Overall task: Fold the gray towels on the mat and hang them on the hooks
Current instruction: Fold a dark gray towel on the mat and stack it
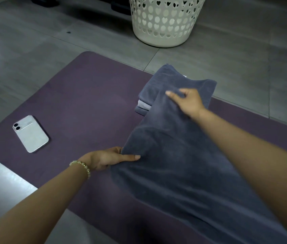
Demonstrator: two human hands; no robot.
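Note:
A large gray towel (170, 166) lies stretched along the purple mat (86, 110), running from the near right toward the far edge. My left hand (107, 158), with a bead bracelet at the wrist, pinches the towel's left corner between thumb and fingers. My right hand (186, 101) rests on the towel's far end with fingers spread and pinching a fold of cloth. That far end drapes over a small stack of folded gray towels (148, 95) at the mat's far edge. No hooks are in view.
A white phone (30, 133) lies face down on the left part of the mat. A cream laundry basket (163, 22) with heart-shaped holes stands on the gray tile floor beyond the mat.

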